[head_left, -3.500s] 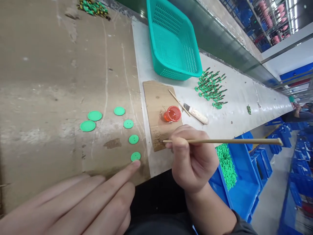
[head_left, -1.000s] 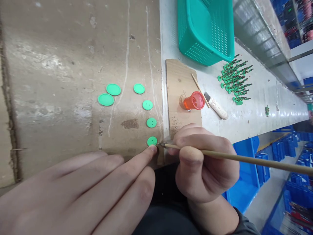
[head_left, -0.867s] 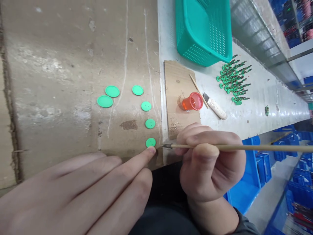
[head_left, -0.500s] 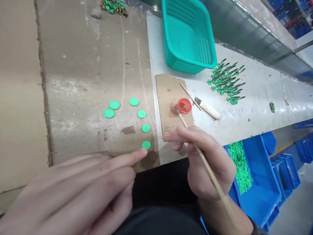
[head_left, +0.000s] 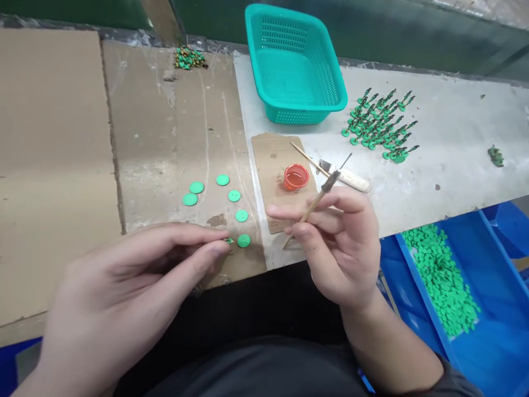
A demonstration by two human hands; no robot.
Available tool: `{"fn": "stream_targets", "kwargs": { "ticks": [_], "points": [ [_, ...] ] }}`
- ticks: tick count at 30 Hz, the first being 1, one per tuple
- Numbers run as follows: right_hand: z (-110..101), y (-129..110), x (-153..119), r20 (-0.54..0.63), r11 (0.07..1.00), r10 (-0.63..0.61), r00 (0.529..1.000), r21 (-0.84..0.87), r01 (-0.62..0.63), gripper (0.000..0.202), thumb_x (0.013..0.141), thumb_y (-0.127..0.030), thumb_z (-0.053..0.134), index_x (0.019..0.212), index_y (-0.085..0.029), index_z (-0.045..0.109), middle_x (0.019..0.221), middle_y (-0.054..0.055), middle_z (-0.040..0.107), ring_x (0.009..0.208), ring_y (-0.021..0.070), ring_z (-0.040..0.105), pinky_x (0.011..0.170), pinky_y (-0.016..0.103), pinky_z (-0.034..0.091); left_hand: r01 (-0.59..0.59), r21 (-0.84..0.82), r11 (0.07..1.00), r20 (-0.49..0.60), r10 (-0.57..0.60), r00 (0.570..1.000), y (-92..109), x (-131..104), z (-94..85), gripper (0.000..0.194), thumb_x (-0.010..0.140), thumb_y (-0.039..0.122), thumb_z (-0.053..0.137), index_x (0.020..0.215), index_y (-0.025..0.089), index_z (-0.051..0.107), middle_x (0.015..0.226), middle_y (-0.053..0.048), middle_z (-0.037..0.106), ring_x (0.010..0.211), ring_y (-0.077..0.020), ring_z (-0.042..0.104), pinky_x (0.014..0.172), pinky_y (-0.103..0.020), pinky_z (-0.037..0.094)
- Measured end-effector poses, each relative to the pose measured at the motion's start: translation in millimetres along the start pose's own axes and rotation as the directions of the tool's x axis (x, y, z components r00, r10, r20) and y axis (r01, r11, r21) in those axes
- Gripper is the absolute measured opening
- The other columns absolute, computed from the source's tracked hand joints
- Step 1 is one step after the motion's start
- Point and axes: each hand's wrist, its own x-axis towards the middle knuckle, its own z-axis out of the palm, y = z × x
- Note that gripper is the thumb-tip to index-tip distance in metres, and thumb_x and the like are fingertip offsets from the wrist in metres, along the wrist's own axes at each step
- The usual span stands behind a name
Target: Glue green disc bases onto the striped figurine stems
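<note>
My left hand (head_left: pixel 144 292) pinches a tiny green and dark piece (head_left: pixel 230 240) between thumb and index finger, just left of a green disc (head_left: pixel 243 240) with small holes. Several more green discs (head_left: pixel 196 188) lie on the brown board. In my right hand (head_left: pixel 341 242) is a thin wooden brush (head_left: pixel 314 203), its dark tip pointing up and right. Behind that hand a small red cup (head_left: pixel 296 177) of liquid stands on a cardboard piece (head_left: pixel 268 160). A wooden stick (head_left: pixel 306 156) and a white-handled scraper (head_left: pixel 353 181) lie beside it.
A teal basket (head_left: pixel 297 71) stands at the back. Right of it are upright dark pieces on green bases (head_left: pixel 380 124). A small pile (head_left: pixel 190 58) lies back left, a green clump (head_left: pixel 495 156) far right. A blue bin (head_left: pixel 491 292) below the table's right edge holds green pieces.
The brush has left the red cup and its tip now points up and right. My left hand has drawn back from the nearest disc and now pinches a tiny piece. The view has turned.
</note>
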Motion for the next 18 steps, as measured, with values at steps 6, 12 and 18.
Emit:
{"fn": "stream_targets", "kwargs": {
  "ticks": [6, 12, 18],
  "points": [
    [-1.8, 5.0, -4.0, -0.010, 0.996, -0.033, 0.999, -0.079, 0.032, 0.027, 0.117, -0.015, 0.077, 0.142, -0.025, 0.072, 0.126, 0.008, 0.090, 0.115, 0.0210, 0.091, 0.093, 0.034, 0.079, -0.143, 0.095, 0.985, 0.039, 0.140, 0.989, 9.2, 6.0, 7.7, 0.010, 0.107, 0.039, 0.091, 0.116, 0.041, 0.093, 0.114, 0.010, 0.092, 0.099, -0.0065, 0.084, 0.097, -0.010, 0.065],
    [-5.0, 3.9, -3.8, -0.038, 0.995, -0.033, 0.999, -0.094, 0.029, 0.021, 0.118, -0.019, 0.076, 0.138, -0.024, 0.074, 0.119, 0.005, 0.086, 0.104, 0.0179, 0.087, 0.091, 0.033, 0.078, -0.194, 0.152, 0.969, 0.083, 0.183, 0.980, 16.5, 5.6, 8.5, 0.012, 0.108, 0.033, 0.087, 0.116, 0.040, 0.092, 0.112, 0.010, 0.091, 0.094, -0.0086, 0.083, 0.091, -0.017, 0.066],
    [-4.3, 2.6, -2.8, -0.050, 0.996, -0.037, 0.998, -0.087, 0.032, 0.020, 0.116, -0.018, 0.078, 0.135, -0.023, 0.075, 0.120, 0.006, 0.087, 0.106, 0.0192, 0.088, 0.093, 0.035, 0.078, -0.177, 0.167, 0.970, 0.057, 0.170, 0.984, 16.6, 1.8, 8.9, 0.013, 0.107, 0.031, 0.089, 0.116, 0.040, 0.093, 0.115, 0.010, 0.092, 0.099, -0.0102, 0.085, 0.096, -0.020, 0.067]
  ]
}}
